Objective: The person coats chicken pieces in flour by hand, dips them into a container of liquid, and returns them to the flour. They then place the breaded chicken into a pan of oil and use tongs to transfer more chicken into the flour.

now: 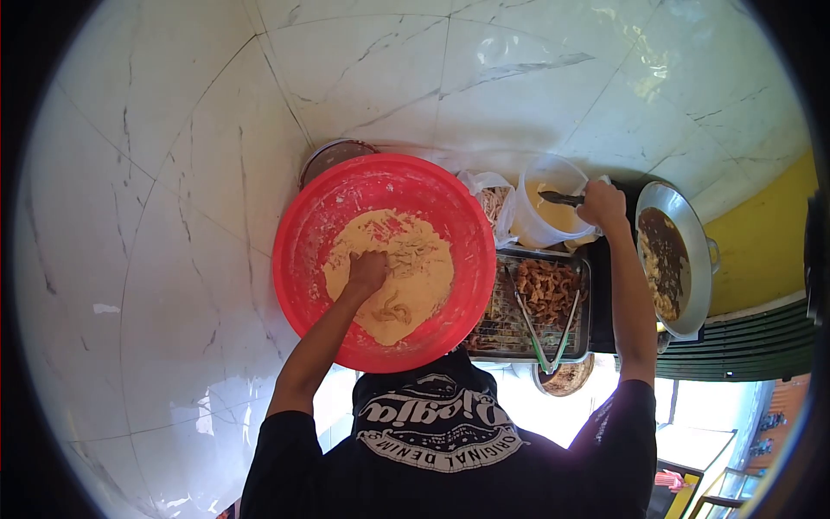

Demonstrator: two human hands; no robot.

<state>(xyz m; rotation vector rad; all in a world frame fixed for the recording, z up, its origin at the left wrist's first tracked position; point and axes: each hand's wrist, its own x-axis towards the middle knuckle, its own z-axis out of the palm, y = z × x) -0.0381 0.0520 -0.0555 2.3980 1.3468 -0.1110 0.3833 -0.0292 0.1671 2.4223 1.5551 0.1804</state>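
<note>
While the person leans over a wide red basin (298, 216) on the pale marble floor (173, 259), the left hand (367, 272) is sunk in the yellow batter (424, 277) that pools in the middle of it. The knuckles show, but the fingers curl under into the mix, so I cannot tell whether they grip anything or merely press through it. Strips of something lie half coated in the batter around that hand.

Just right of the basin stands a clear plastic tub (529, 233) with more yellow liquid in it. The right hand (603, 206) reaches over its far rim with fingers closed firmly round the handle of a dark utensil (560, 198), whose working end points into the tub. A plastic bag (493, 203) of pale shreds is wedged between basin and tub, touching both.

A wire-rack tray (510, 324) sits against the basin's right side, nearer the person than the tub. It carries browned fried pieces (546, 290) with metal tongs (532, 333) laid across them, probably so that oil drains through the mesh. Farther right of the basin, beyond the tray, a metal wok (692, 259) holds dark oil with pieces in it. Everything crowds the basin's right flank, seemingly to keep each thing within one arm's reach. Behind the basin a round pot (333, 156) peeks out, mostly hidden.
</note>
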